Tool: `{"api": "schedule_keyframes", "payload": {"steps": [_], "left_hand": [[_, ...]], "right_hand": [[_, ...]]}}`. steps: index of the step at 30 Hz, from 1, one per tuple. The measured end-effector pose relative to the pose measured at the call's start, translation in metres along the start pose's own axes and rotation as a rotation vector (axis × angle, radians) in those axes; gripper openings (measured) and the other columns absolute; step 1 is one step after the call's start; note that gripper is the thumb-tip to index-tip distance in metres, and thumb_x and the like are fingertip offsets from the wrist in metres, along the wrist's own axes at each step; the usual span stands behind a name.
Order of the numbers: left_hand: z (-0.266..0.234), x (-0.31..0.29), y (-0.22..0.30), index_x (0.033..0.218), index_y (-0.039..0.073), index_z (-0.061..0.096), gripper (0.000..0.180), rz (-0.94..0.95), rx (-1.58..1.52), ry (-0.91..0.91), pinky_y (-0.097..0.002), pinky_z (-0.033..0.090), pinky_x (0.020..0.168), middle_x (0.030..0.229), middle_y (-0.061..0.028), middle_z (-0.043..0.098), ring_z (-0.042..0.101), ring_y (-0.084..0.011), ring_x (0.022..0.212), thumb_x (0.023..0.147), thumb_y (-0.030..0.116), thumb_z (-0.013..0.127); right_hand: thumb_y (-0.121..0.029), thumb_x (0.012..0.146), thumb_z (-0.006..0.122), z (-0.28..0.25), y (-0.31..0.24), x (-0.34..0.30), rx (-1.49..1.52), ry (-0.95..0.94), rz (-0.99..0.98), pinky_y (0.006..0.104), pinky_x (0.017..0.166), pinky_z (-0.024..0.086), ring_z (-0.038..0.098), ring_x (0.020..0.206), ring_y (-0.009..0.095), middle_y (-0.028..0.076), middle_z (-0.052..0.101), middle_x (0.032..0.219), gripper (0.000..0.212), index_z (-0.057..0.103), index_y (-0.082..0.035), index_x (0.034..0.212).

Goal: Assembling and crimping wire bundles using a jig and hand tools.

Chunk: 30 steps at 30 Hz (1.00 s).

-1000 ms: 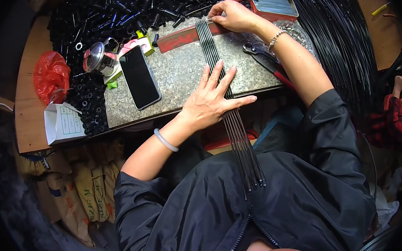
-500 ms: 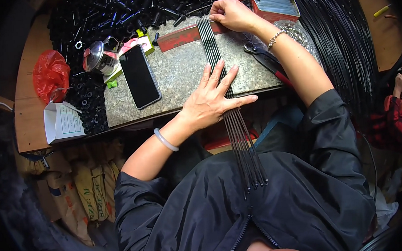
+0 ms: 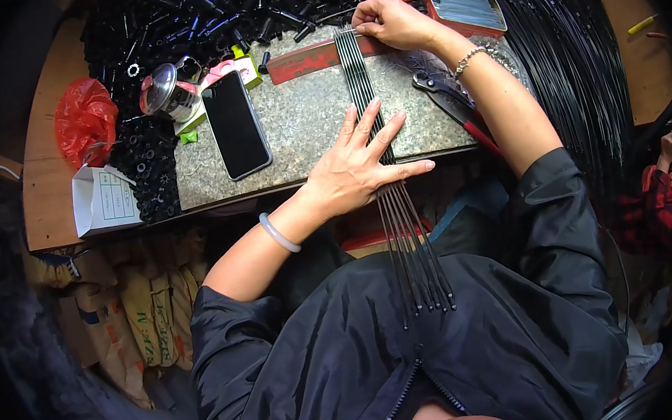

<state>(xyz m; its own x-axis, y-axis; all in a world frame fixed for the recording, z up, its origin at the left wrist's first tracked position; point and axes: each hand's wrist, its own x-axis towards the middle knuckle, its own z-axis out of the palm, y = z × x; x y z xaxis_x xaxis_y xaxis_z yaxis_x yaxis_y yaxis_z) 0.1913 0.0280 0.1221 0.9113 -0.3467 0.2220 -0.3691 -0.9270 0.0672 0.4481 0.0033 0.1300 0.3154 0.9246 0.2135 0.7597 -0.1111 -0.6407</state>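
Note:
A flat row of several thin dark metal rods runs from the bench top over its front edge. Their lower ends fan out above my lap. My left hand lies across the row, fingers spread, pressing it near the bench edge. At the far ends, my right hand pinches what looks like a thin metal wire crossing the rods. Its fingertips are partly hidden. Beneath the far part of the row lies a worn red bar.
Left of the rods are a phone, a lidded glass jar and a red plastic bag. Red-handled pliers and a red tin of thin wires lie right. Black parts cover the back; long dark rods line the right.
Both hands keep nearly the same pose. The lower rod ends have shifted slightly to the right, and the whole bench appears moved a little in view.

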Motion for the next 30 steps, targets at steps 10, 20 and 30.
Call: {"api": "schedule_keyframes", "payload": {"steps": [10, 20, 30], "left_hand": [[0.001, -0.001, 0.001, 0.130, 0.051, 0.040, 0.060, -0.031, -0.009, 0.015, -0.0632, 0.027, 0.102, 0.143, -0.0162, 0.030, 0.027, -0.0474, 0.130, 0.078, 0.032, 0.062], [0.000, -0.001, 0.000, 0.132, 0.051, 0.037, 0.067, -0.014, 0.020, 0.036, -0.0637, 0.028, 0.101, 0.142, -0.0183, 0.031, 0.028, -0.0489, 0.129, 0.075, 0.026, 0.064], [-0.002, -0.002, 0.000, 0.129, 0.050, 0.042, 0.064, -0.048, -0.051, 0.022, -0.0638, 0.025, 0.103, 0.144, -0.0171, 0.028, 0.025, -0.0504, 0.130, 0.077, 0.017, 0.061]], "right_hand": [[-0.008, 0.082, 0.060, -0.005, 0.002, 0.005, -0.095, -0.031, -0.182, 0.0298, 0.066, 0.044, 0.055, 0.070, 0.018, 0.009, 0.059, 0.074, 0.010, 0.057, 0.000, 0.085], [-0.007, 0.082, 0.060, -0.008, -0.001, 0.006, -0.044, -0.102, -0.121, 0.0292, 0.072, 0.045, 0.056, 0.076, 0.019, 0.009, 0.058, 0.080, 0.011, 0.057, -0.001, 0.091], [-0.003, 0.083, 0.055, 0.005, 0.000, 0.007, -0.095, 0.015, -0.198, 0.0310, 0.082, 0.045, 0.055, 0.089, 0.023, 0.010, 0.054, 0.091, 0.013, 0.056, -0.003, 0.096]]}}
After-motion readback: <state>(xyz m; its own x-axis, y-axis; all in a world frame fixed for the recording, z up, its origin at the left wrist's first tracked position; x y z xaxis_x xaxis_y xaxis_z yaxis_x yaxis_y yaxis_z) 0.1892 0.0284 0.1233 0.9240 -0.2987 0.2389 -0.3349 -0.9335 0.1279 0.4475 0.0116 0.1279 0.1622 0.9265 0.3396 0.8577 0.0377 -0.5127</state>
